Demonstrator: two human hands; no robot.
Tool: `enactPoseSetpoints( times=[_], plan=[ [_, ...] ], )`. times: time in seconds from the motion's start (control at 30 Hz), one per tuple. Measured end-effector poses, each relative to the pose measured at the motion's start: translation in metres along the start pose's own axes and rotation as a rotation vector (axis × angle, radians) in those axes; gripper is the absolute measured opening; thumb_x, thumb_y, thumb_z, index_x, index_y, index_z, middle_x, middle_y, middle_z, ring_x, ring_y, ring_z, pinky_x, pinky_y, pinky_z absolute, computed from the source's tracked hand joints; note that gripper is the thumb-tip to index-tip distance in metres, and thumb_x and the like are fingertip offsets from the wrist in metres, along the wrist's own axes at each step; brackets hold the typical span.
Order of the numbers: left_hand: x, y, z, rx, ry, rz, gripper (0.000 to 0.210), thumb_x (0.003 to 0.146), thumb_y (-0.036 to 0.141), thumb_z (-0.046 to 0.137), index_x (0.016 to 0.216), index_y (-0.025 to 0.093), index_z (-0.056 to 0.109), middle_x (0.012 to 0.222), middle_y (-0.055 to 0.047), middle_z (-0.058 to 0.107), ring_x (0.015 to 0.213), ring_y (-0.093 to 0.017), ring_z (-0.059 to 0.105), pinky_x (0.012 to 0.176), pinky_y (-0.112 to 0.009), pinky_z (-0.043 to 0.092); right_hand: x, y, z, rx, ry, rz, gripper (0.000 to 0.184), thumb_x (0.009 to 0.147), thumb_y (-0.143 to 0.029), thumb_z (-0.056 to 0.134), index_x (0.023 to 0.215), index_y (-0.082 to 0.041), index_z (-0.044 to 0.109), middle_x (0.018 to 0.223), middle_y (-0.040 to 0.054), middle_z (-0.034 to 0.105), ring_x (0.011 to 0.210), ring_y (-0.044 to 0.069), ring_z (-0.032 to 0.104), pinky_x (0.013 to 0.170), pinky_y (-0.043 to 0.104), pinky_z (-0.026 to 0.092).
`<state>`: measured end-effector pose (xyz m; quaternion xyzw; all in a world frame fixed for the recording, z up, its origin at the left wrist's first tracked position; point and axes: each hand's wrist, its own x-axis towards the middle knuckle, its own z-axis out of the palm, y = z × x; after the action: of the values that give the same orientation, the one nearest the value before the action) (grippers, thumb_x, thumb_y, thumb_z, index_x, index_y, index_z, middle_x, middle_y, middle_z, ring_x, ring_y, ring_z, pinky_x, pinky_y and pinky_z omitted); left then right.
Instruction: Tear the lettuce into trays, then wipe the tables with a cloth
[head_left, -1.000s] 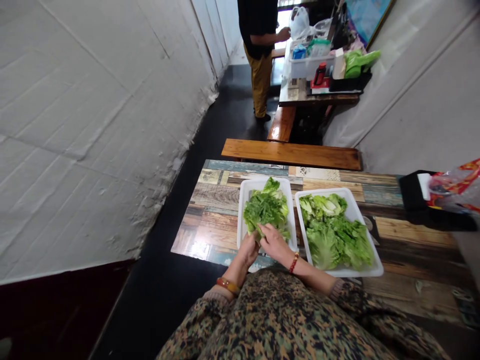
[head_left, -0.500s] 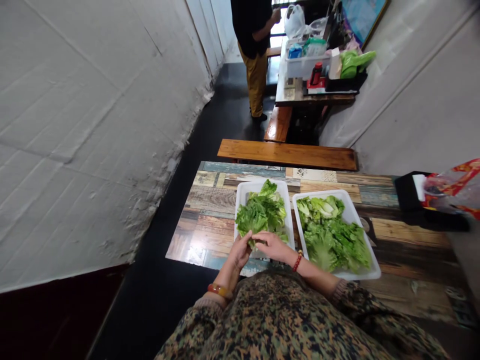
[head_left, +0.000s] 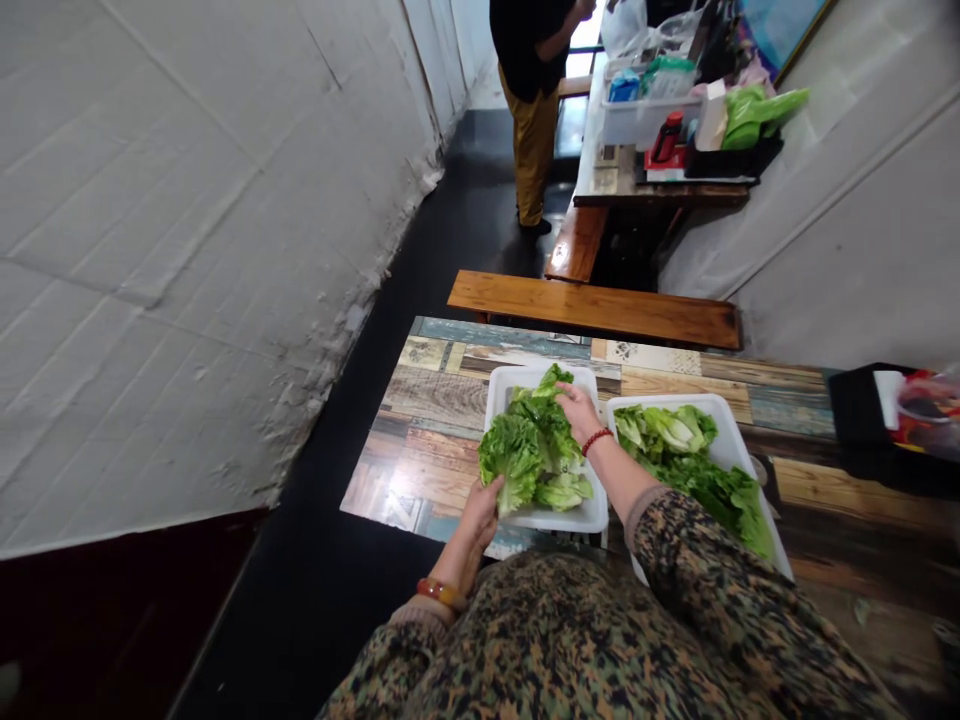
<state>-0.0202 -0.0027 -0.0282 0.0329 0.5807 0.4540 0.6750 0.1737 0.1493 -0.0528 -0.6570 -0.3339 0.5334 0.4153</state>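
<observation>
My left hand (head_left: 484,503) pinches the near end of a large green lettuce leaf (head_left: 512,455) over the left side of a white plastic tray (head_left: 601,512). Across the same tray, my right hand (head_left: 577,410) reaches to the far right, its fingers closed on a lettuce leaf (head_left: 553,388) among the others. More loose lettuce lies in that tray beneath my hands. A second white tray (head_left: 721,402) stands close on the right, heaped with lettuce leaves (head_left: 712,485); my right forearm hides part of it.
Both trays rest on a patchwork wood-look table (head_left: 442,400). A black box (head_left: 862,415) sits at its right. Beyond are a wooden bench (head_left: 592,303), a standing person (head_left: 532,130) and another table with a bin (head_left: 637,122) and a red-capped bottle (head_left: 667,137). A white wall (head_left: 187,250) runs along the left.
My right hand has left the leaf by my left hand and moved forward to the tray's far right side. My left hand keeps its leaf, now lower and spread out. The view has shifted slightly.
</observation>
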Motion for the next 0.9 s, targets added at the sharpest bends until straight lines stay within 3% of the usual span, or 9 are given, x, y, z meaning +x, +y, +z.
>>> enactPoseSetpoints(
  times=[0.2,0.3,0.37,0.5,0.57,0.67,0.73,0.8,0.9],
  plan=[
    [-0.001,0.003,-0.003,-0.023,-0.027,-0.020,0.038,0.056,0.025,0.084,0.087,0.010,0.068,0.079,-0.012,0.075,0.091,-0.030,0.071,0.087,-0.040,0.054,-0.004,-0.013,-0.007,0.050,-0.044,0.015,0.050,0.063,-0.043,0.068,0.105,-0.015,0.069,0.106,0.0093,0.069,0.100,0.021,0.061,0.088,0.036,0.046],
    [-0.002,0.004,-0.001,-0.030,-0.022,-0.030,0.036,0.057,0.023,0.083,0.087,0.010,0.068,0.078,-0.012,0.075,0.090,-0.030,0.071,0.088,-0.041,0.054,-0.024,-0.027,-0.016,0.061,-0.072,-0.112,0.045,0.070,-0.045,0.067,0.107,-0.019,0.070,0.123,0.0086,0.063,0.117,0.022,0.053,0.098,0.037,0.041],
    [-0.004,0.004,0.001,-0.033,-0.022,-0.031,0.035,0.058,0.022,0.082,0.087,0.010,0.067,0.079,-0.012,0.076,0.089,-0.030,0.071,0.088,-0.041,0.054,-0.037,-0.037,-0.021,0.070,-0.061,-0.206,0.040,0.073,-0.044,0.066,0.105,-0.020,0.071,0.123,0.0084,0.063,0.119,0.023,0.051,0.100,0.038,0.040],
    [-0.008,0.005,0.005,-0.054,-0.049,-0.028,0.033,0.059,0.021,0.081,0.088,0.010,0.067,0.079,-0.012,0.076,0.092,-0.031,0.071,0.088,-0.041,0.054,-0.055,-0.051,-0.028,0.119,-0.010,-0.220,0.038,0.075,-0.043,0.065,0.103,-0.017,0.069,0.100,0.0057,0.068,0.088,0.017,0.058,0.080,0.029,0.046],
    [-0.011,0.005,0.007,-0.058,-0.062,-0.018,0.033,0.060,0.021,0.080,0.089,0.010,0.067,0.081,-0.013,0.076,0.094,-0.031,0.070,0.089,-0.040,0.054,-0.062,-0.052,-0.030,0.096,0.006,-0.191,0.042,0.074,-0.042,0.065,0.108,-0.018,0.066,0.087,0.0017,0.065,0.070,0.013,0.054,0.066,0.024,0.044],
    [-0.013,0.004,0.008,-0.057,-0.066,-0.009,0.034,0.061,0.022,0.080,0.091,0.010,0.067,0.083,-0.013,0.076,0.098,-0.031,0.069,0.088,-0.039,0.055,-0.072,-0.049,-0.030,-0.012,0.028,-0.195,0.045,0.072,-0.036,0.064,0.113,-0.019,0.061,0.080,-0.0012,0.062,0.062,0.012,0.049,0.057,0.022,0.041],
    [-0.014,0.000,0.008,-0.061,-0.067,0.001,0.037,0.061,0.023,0.080,0.093,0.011,0.066,0.084,-0.013,0.076,0.100,-0.031,0.068,0.087,-0.038,0.055,-0.078,-0.042,-0.029,-0.120,0.027,-0.247,0.045,0.073,-0.031,0.060,0.117,-0.019,0.059,0.088,0.0009,0.064,0.068,0.014,0.053,0.062,0.025,0.045],
    [-0.015,-0.004,0.008,-0.070,-0.066,0.022,0.039,0.060,0.022,0.080,0.095,0.011,0.065,0.084,-0.012,0.075,0.101,-0.029,0.068,0.087,-0.037,0.055,-0.080,-0.033,-0.029,-0.255,-0.005,-0.351,0.047,0.075,-0.026,0.054,0.122,-0.020,0.058,0.105,0.0053,0.064,0.085,0.018,0.058,0.077,0.031,0.049],
    [-0.014,-0.010,0.008,-0.078,-0.049,0.039,0.042,0.059,0.020,0.080,0.096,0.012,0.064,0.084,-0.011,0.075,0.101,-0.028,0.068,0.086,-0.037,0.055,-0.079,-0.013,-0.033,-0.404,-0.129,-0.437,0.059,0.075,-0.020,0.049,0.134,-0.023,0.050,0.133,0.0090,0.053,0.107,0.021,0.057,0.094,0.039,0.046]
  ],
)
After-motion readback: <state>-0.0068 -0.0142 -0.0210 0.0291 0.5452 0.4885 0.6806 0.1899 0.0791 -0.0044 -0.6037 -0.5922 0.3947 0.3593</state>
